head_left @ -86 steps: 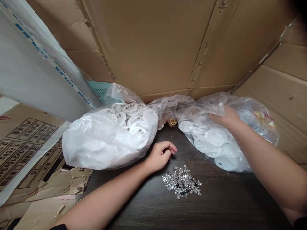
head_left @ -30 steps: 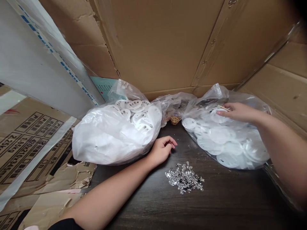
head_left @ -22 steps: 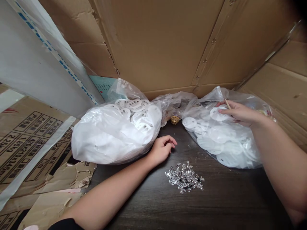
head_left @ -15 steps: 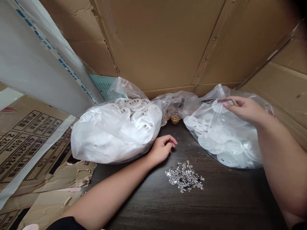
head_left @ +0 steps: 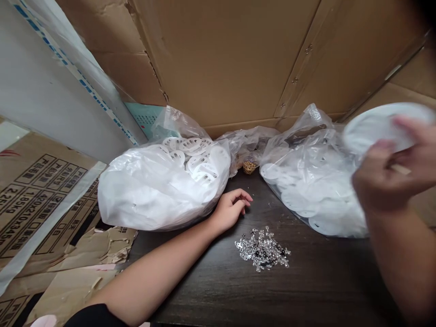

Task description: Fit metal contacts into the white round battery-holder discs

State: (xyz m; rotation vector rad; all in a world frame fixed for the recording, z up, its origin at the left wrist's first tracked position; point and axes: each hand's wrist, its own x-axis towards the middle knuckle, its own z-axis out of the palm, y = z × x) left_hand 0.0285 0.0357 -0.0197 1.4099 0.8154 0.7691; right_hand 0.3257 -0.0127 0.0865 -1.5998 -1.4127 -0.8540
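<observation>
Disc handling is the step I judge to be in hand: the right hand [head_left: 391,181] grips one white disc [head_left: 374,127] by its lower edge between thumb and fingers. It holds the disc in the air above and to the right of the right bag [head_left: 306,181], clear of the plastic. Both hand and disc are motion-blurred, so I cannot read the exact finger placement. The right bag lies open on the dark table [head_left: 306,290] with more white discs visible through the film. The left hand [head_left: 231,211] rests on the table with fingers loosely curled and grasping nothing, just beside the left bag [head_left: 153,190], which is also full of discs. A pile of clear beads [head_left: 262,250] lies on the table near the left hand, between the two bags and closer to me. A small heap of gold pieces [head_left: 250,167] sits at the back between the bags. In my judgement, the next move calls for a steady pinch on the disc rim and a clear path down to the open table area near the beads. It must not drag on the loose bag film.
</observation>
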